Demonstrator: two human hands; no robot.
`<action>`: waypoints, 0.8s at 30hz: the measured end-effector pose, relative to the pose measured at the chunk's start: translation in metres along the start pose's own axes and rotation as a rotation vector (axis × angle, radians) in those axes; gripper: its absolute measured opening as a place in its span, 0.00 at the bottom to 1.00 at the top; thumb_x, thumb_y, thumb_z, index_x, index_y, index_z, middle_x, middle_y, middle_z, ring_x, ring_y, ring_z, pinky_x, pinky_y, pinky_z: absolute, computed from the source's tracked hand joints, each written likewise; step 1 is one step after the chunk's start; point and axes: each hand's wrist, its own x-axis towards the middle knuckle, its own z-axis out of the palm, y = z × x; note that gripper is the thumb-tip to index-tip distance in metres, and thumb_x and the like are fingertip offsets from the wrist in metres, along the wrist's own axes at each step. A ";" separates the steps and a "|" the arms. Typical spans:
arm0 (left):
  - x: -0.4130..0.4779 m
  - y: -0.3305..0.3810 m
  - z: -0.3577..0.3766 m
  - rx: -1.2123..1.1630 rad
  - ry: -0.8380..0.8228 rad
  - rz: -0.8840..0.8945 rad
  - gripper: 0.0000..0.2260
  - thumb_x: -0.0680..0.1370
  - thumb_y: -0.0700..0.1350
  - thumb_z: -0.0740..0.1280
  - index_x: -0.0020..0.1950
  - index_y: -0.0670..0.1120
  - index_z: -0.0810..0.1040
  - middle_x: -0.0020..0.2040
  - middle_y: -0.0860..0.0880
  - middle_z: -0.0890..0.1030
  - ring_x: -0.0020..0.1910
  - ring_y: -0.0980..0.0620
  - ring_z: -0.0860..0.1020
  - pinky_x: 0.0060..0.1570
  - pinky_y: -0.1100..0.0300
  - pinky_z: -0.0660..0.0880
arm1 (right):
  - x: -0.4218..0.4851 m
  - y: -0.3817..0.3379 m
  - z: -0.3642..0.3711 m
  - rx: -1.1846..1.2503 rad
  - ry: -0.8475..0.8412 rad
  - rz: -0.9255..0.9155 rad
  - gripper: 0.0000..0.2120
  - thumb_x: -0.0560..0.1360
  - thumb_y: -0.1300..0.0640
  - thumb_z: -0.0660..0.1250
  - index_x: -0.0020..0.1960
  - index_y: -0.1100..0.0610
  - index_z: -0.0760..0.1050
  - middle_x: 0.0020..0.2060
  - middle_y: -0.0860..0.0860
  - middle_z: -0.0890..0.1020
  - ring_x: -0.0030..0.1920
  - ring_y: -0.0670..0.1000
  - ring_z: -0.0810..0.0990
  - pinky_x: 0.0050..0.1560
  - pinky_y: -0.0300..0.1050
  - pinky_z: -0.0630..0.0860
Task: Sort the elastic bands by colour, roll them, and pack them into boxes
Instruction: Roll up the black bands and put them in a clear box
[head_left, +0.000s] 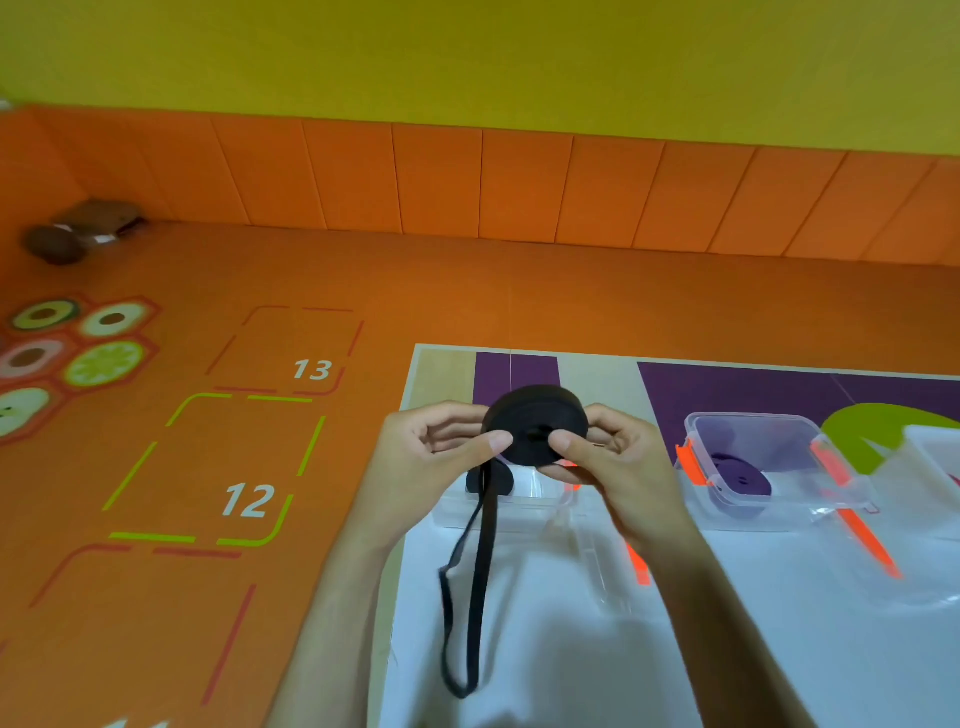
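A thick roll of black elastic band (535, 415) is held up above the table between both hands. My left hand (431, 452) pinches its left edge with thumb and fingers. My right hand (613, 457) grips its right side, thumb near the centre hole. A loose loop of the same black band (467, 587) hangs down from the roll to the white table surface. Under the roll stands a clear plastic box (519, 506), with another black roll (475, 480) partly showing inside. To the right, a second clear box (758, 467) with orange clips holds a purple roll (737, 478).
A clear lid with an orange clip (636, 566) lies in front of the left box. A third clear container (935, 452) is cut off at the right edge. The table (779, 649) stands on an orange floor mat with numbered squares (249, 499). A brown object (78, 234) lies far left.
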 end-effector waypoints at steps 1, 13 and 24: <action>0.000 -0.001 0.000 -0.009 0.014 0.004 0.09 0.75 0.44 0.80 0.54 0.50 0.89 0.51 0.49 0.90 0.52 0.49 0.88 0.50 0.64 0.81 | 0.000 0.005 0.003 0.053 0.013 0.016 0.14 0.72 0.54 0.79 0.53 0.60 0.84 0.50 0.61 0.88 0.53 0.61 0.89 0.51 0.46 0.86; 0.001 0.004 0.000 -0.031 0.033 0.096 0.10 0.73 0.48 0.80 0.53 0.52 0.89 0.51 0.50 0.90 0.52 0.50 0.88 0.52 0.64 0.82 | 0.001 -0.009 0.007 0.005 0.081 -0.120 0.08 0.74 0.58 0.79 0.53 0.56 0.85 0.48 0.58 0.89 0.50 0.57 0.89 0.46 0.43 0.85; 0.000 -0.002 0.001 0.004 0.028 0.085 0.07 0.76 0.39 0.79 0.52 0.49 0.90 0.49 0.49 0.90 0.49 0.49 0.89 0.49 0.64 0.82 | 0.001 -0.017 -0.010 -0.176 -0.004 -0.065 0.12 0.72 0.51 0.80 0.54 0.50 0.86 0.51 0.54 0.89 0.51 0.58 0.89 0.46 0.48 0.87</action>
